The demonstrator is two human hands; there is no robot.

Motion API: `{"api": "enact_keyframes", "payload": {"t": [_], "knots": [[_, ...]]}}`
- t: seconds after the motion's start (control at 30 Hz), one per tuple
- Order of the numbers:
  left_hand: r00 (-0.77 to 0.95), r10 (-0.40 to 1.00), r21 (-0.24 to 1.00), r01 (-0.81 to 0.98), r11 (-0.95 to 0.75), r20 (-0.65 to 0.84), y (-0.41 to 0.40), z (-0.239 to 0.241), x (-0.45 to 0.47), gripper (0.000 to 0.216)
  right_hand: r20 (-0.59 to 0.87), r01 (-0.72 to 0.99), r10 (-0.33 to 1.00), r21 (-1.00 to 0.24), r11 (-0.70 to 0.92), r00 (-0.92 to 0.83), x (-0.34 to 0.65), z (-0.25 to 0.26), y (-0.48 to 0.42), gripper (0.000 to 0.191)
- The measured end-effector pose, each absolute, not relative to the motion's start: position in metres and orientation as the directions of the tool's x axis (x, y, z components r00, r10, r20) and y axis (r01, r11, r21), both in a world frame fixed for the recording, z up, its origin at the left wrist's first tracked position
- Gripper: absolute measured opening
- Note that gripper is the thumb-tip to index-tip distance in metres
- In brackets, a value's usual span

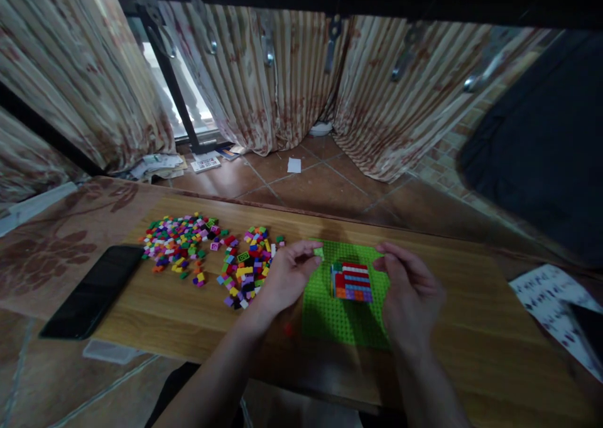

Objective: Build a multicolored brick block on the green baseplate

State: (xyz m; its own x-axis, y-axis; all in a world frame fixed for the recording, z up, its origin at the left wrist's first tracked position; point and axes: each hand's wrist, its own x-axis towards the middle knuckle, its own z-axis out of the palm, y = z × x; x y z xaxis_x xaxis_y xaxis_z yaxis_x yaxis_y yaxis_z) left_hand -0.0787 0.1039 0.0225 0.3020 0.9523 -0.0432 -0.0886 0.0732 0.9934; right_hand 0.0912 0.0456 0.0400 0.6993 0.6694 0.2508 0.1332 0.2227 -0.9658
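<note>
A green studded baseplate lies on the wooden table, and on it stands a block built of toy bricks with red, white, blue, orange and purple rows. At the plate's upper left, my left hand pinches a small light green brick between thumb and fingertips. My right hand is over the plate's right edge, close to the built block but apart from it. Its thumb and fingers are drawn together; whether anything is between them is too small to make out.
Left of my left hand, loose bricks form one pile, with a larger pile of bricks farther left. A black phone rests at the table's left end. A printed sheet and a dark device are at the far right.
</note>
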Motion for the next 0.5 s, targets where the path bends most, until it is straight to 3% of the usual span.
{"api": "enact_keyframes", "payload": {"t": [0.23,0.4,0.5], "knots": [[0.389,0.920,0.999,0.000,0.045,-0.042,0.101,0.007,-0.054,0.031,0.170,-0.031,0.675,-0.961,0.275,0.718,0.107,0.036,0.046,0.015],[0.407,0.913,0.999,0.050,-0.018,-0.004,0.104,-0.002,-0.049,0.026,0.150,-0.021,0.690,-0.972,0.233,0.708,0.108,0.037,0.044,0.016],[0.418,0.908,0.995,0.086,-0.057,0.016,0.105,-0.006,-0.047,0.024,0.127,0.067,0.724,-0.992,0.112,0.678,0.111,0.034,0.044,0.019]]}}
